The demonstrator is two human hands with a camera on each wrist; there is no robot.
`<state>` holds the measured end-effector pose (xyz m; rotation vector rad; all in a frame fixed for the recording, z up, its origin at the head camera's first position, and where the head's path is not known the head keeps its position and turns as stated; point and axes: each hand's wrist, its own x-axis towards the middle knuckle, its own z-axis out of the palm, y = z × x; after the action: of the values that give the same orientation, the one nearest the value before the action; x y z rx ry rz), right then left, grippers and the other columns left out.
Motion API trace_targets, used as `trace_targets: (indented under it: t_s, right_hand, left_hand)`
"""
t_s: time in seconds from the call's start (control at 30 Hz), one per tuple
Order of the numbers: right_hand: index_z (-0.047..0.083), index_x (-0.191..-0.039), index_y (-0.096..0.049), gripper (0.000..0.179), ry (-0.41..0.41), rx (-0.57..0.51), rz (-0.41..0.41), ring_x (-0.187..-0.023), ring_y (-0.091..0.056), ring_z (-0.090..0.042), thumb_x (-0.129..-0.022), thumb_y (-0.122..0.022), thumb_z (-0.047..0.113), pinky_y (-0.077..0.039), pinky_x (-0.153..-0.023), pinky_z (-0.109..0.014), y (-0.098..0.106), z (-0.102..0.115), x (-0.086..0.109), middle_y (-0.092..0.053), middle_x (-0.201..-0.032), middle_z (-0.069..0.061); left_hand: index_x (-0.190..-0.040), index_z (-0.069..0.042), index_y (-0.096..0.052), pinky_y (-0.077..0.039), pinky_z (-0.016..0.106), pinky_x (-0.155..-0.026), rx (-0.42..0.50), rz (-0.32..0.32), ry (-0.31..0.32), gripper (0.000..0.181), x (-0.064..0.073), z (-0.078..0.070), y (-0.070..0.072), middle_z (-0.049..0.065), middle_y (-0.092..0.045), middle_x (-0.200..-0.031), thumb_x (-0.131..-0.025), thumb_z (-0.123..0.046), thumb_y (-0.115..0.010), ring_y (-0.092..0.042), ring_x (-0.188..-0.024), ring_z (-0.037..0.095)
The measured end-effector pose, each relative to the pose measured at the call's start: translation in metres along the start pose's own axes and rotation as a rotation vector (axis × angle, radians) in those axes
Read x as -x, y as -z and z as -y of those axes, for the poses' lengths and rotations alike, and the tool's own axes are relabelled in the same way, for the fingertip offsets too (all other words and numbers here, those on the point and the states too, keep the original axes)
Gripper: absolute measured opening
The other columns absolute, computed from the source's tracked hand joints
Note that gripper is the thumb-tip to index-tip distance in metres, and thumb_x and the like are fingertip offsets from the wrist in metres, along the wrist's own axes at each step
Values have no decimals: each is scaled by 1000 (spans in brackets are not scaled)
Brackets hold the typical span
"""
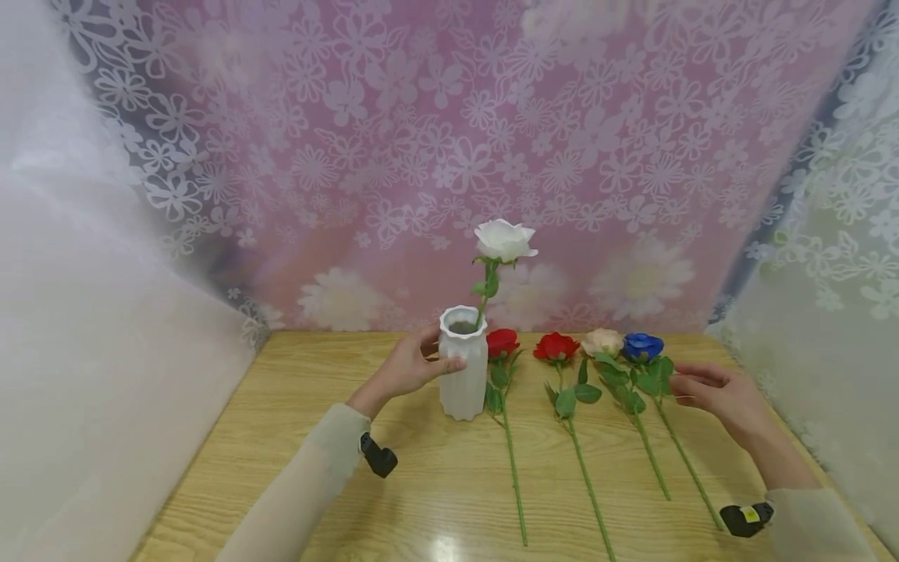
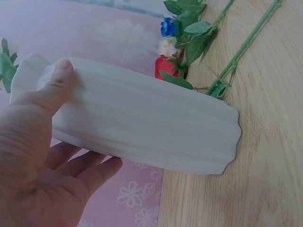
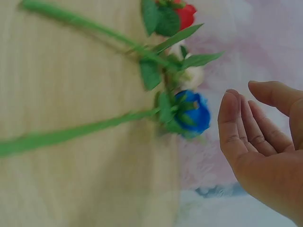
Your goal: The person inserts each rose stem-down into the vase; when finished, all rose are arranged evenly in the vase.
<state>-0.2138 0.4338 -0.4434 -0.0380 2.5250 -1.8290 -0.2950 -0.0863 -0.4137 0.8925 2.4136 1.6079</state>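
Note:
My left hand (image 1: 407, 365) grips the upper part of a white ribbed vase (image 1: 463, 390), thumb across its front and fingers round the far side. The vase stands upright on the table, and a single white rose (image 1: 503, 240) leans to the right out of its scalloped mouth. Over on the right, a blue rose (image 1: 642, 346) lies with its stem toward me. Just beside its leaves is my right hand (image 1: 726, 398), fingers loosely bent. In the right wrist view, bare space shows between thumb and fingers, with the blue bloom (image 3: 196, 113) apart from the fingertips.
Between the vase and the blue rose lie a red rose (image 1: 502, 343), a second red rose (image 1: 556, 347) and a cream rose (image 1: 602, 342), stems toward the front. The wooden table (image 1: 316, 390) ends at a pink floral backdrop (image 1: 421, 156), with pale sheets on both sides.

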Motion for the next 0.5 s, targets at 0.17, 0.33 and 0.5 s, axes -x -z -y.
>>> trace_targets:
  t_s: [0.17, 0.33, 0.5]
  right_hand:
    - [42, -115, -69, 33, -36, -43, 19, -92, -76, -4, -107, -63, 10, -65, -81, -25, 7, -22, 6, -76, -103, 20]
    - [42, -112, -72, 32, -92, -22, 43, -92, -78, -9, -106, -64, 10, -66, -82, -29, 11, -36, 8, -78, -103, 18]
    - [12, -131, -72, 27, -138, 116, 40, -91, -77, -9, -105, -68, 20, -66, -81, -31, 7, -41, 10, -78, -103, 15]
  left_hand:
    - [-152, -20, -56, -57, 45, -110, -8, -1, 6, 62, 0, 1, 0, 5, -61, -149, -95, -25, -81, -60, -140, 30]
    - [-152, -19, -56, -57, 45, -110, -4, -2, 4, 63, -2, 2, 0, 5, -62, -148, -95, -25, -82, -60, -140, 31]
    - [-152, -17, -56, -57, 45, -110, 7, 6, 1, 63, -2, 3, 1, 7, -62, -147, -95, -24, -82, -60, -140, 32]
